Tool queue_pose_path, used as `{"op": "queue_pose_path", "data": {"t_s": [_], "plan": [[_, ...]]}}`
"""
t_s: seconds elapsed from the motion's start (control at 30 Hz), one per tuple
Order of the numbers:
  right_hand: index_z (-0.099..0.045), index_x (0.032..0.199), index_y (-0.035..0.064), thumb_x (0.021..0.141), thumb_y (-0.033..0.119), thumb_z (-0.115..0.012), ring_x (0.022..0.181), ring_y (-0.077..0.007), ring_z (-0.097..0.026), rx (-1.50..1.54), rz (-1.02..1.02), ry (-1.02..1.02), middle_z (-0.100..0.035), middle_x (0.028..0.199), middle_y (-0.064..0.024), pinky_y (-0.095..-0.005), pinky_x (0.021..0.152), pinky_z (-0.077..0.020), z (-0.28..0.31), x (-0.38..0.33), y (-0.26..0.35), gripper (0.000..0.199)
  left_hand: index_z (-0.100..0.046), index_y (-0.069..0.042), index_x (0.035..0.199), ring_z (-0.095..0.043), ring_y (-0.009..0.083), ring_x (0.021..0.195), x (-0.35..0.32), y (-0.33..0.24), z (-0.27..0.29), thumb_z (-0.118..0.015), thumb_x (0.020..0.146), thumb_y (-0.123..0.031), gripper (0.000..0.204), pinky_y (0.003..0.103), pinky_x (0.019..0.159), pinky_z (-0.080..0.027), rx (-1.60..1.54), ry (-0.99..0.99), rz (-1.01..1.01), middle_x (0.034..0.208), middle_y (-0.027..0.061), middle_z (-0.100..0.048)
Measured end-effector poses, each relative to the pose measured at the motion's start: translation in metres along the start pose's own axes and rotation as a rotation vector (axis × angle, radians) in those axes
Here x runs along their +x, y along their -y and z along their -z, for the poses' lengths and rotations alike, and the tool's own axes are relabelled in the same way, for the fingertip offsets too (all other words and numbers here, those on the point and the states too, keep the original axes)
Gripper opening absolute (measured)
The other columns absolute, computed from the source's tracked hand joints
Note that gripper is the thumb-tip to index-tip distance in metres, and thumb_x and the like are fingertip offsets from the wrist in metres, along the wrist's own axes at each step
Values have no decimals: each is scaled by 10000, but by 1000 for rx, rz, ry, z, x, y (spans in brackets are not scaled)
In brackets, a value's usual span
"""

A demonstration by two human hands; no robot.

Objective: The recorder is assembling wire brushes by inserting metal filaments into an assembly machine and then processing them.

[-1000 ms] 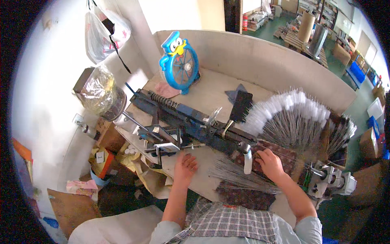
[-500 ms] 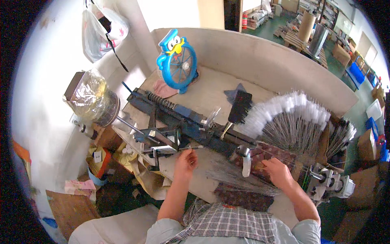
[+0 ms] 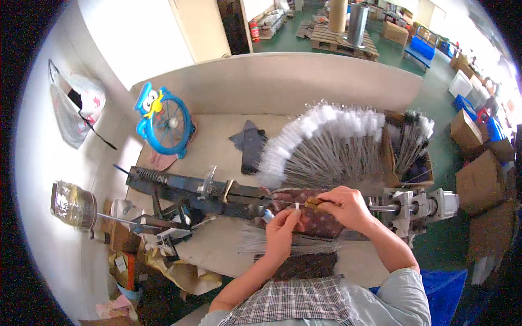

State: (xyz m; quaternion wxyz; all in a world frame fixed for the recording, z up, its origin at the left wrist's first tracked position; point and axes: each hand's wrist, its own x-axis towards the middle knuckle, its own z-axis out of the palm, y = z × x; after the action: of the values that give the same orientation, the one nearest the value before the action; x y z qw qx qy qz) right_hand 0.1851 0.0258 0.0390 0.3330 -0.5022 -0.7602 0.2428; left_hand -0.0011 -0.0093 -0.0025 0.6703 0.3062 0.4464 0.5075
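Note:
My left hand (image 3: 281, 232) is closed in a pinch at the bench's front middle, with a small white piece (image 3: 297, 206) at its fingertips. Close beside it, my right hand (image 3: 350, 209) is closed on a small brass-coloured piece (image 3: 312, 202), whose exact kind I cannot make out. Both hands are over a dark red patterned cloth (image 3: 326, 227). Below them lies a loose bundle of thin wires (image 3: 255, 242). Behind the hands, many thin wire brushes (image 3: 331, 155) with white bristle ends are spread like a fan.
A long dark metal machine (image 3: 190, 190) runs along the bench to the left. At the right is a silver chuck-like mechanism (image 3: 408, 209). A blue duck-shaped fan (image 3: 168, 122) and a black phone-like slab (image 3: 253, 155) stand behind. A box (image 3: 392, 157) holds more brushes.
My left hand has left the machine's lever area and come right, close to my right hand. My right hand now shows the brass-coloured piece. The whole view has shifted toward the right.

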Motion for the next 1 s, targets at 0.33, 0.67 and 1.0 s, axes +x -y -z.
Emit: {"op": "queue_pose_path", "data": {"t_s": [0.33, 0.67, 1.0], "plan": [[-675, 870, 65, 702, 134, -687, 732, -266, -589, 102, 101, 104, -617, 758, -89, -359, 679, -483, 18, -6, 0, 182, -610, -15, 948, -522, 66, 624, 19, 15, -12, -568, 889, -181, 181, 210, 594, -439, 116, -70, -50, 772, 26, -608], [-611, 780, 93, 773, 206, -559, 795, -253, -568, -291, 191, 38, -578, 751, -53, -376, 678, -474, -40, 41, 19, 124, -588, -31, 888, -533, 80, 607, 10, -7, -2, -549, 898, -204, 178, 212, 572, -440, -151, -157, 4, 746, 40, -608], [-669, 883, 79, 783, 246, -591, 782, -280, -583, 20, 15, 155, -612, 767, -98, -376, 678, -481, -39, 42, 19, 209, -553, -12, 934, -575, 143, 644, 10, -13, 6, -436, 943, -348, 356, 274, 637, -484, -119, -71, 90, 741, 80, -605]]}}
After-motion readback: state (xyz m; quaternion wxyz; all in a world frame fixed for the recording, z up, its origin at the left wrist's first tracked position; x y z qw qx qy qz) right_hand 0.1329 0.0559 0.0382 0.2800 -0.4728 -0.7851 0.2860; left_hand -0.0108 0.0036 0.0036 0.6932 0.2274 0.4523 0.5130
